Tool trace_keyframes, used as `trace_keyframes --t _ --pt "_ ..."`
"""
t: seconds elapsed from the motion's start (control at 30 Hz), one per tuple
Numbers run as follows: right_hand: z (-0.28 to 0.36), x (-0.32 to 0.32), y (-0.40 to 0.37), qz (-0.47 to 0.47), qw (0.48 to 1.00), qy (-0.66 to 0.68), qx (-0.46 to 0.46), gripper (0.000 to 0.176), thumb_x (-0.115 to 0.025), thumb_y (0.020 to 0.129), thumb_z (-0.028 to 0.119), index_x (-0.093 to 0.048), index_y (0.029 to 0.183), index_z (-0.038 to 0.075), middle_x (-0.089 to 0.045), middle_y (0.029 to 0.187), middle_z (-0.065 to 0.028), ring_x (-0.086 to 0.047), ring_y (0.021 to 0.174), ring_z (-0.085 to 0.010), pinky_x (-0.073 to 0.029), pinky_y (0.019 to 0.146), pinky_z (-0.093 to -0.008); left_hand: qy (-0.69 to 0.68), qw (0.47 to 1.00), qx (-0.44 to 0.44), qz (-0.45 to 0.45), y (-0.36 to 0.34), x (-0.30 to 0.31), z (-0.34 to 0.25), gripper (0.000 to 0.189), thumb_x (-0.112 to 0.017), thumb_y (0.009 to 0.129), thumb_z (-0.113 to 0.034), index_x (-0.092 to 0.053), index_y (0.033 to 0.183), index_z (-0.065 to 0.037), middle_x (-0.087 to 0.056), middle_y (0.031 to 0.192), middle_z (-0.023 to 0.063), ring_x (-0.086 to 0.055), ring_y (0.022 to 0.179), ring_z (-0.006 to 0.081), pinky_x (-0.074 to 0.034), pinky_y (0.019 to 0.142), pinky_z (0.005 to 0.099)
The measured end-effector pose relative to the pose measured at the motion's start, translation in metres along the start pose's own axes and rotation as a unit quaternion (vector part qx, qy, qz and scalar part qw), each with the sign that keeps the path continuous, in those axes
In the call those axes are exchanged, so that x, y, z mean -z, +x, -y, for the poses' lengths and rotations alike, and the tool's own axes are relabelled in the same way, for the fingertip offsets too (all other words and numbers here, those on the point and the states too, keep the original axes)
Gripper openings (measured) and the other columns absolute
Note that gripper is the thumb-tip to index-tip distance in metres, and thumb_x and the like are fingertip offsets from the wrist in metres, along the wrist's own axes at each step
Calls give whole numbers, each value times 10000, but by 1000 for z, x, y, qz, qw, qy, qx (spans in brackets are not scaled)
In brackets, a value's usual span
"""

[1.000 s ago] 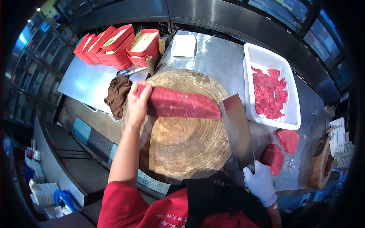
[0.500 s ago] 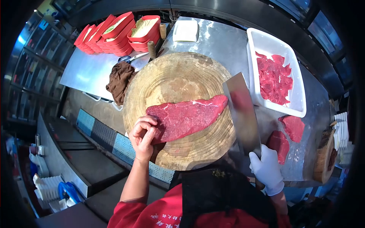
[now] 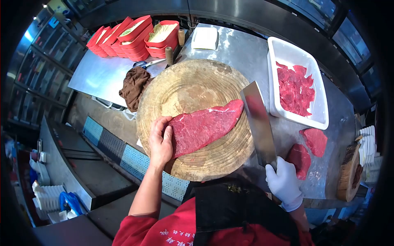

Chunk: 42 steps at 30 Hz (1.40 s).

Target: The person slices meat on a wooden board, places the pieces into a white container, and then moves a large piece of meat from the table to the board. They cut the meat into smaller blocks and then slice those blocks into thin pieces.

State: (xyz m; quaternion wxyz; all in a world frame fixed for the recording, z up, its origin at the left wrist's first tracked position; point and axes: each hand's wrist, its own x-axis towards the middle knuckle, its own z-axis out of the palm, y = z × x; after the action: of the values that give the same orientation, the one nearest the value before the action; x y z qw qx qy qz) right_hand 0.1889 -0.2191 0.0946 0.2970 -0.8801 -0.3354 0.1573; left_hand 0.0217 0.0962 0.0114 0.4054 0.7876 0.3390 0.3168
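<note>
"Fingers of the left hand point(image 3: 161, 141): wide or narrow?"

"Narrow, close together at the meat's point(image 3: 205, 127) broad end, thumb near them. Whether they pinch it, I cannot tell."

"Where's the meat, and which way does it point?"

"Flat on the round block point(image 3: 197, 170). Its long axis runs from 8 o'clock to 2, the tapered tip at 2."

"And the right hand point(image 3: 283, 179)?"

"Gloved, closed round the cleaver's point(image 3: 260, 127) handle. The blade points between 11 and 12, just beside the tip."

"What lies about the block?"

"Cloth point(image 3: 133, 88) at 10 o'clock, tub point(image 3: 316, 107) of cut meat point(image 3: 294, 90) at 2, two pieces point(image 3: 315, 141) between 3 and 4."
</note>
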Motion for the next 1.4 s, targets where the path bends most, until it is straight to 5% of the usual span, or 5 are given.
trace_keyframes --t 0.4,0.57,0.7,1.23,1.4 --pt "55 30 4 -5 987 91 -134 141 -598 909 85 -535 828 -12 -584 617 -178 -618 563 -358 -458 509 -436 17 997 45 -58 -27 -8 -18 171 -564 890 16 -577 1059 -3 -583 1061 139 -570 1027 271 -442 936 372" --pt "71 15 27 104 949 -162 250 158 -591 921 126 -547 834 2 -592 668 -208 -612 634 -432 -468 539 -479 3 994 62 -90 -33 -9 -16 209 -610 844 3 -570 1049 -9 -552 1033 129 -553 983 266 -442 886 361" --pt "97 9 33 163 982 -93 12 171 -583 929 171 -535 874 17 -609 712 -226 -625 679 -438 -489 584 -503 -59 994 70 -61 -27 -4 -2 295 -614 838 61 -545 1114 -18 -540 1011 30 -519 951 126 -421 892 262" --pt "131 31 52 212 961 -170 55 163 -590 921 154 -510 863 24 -599 661 -203 -626 593 -385 -499 542 -461 -300 939 -57 156 129 -25 -61 326 -650 954 -238 -593 1186 -16 -618 1004 43 -563 972 122 -460 873 283" --pt "144 35 67 280 943 -177 32 207 -617 906 160 -525 829 -9 -599 681 -219 -626 589 -393 -500 540 -466 -467 860 40 202 133 -53 -58 178 -430 815 63 -597 839 3 -624 729 47 -615 714 135 -501 726 251"
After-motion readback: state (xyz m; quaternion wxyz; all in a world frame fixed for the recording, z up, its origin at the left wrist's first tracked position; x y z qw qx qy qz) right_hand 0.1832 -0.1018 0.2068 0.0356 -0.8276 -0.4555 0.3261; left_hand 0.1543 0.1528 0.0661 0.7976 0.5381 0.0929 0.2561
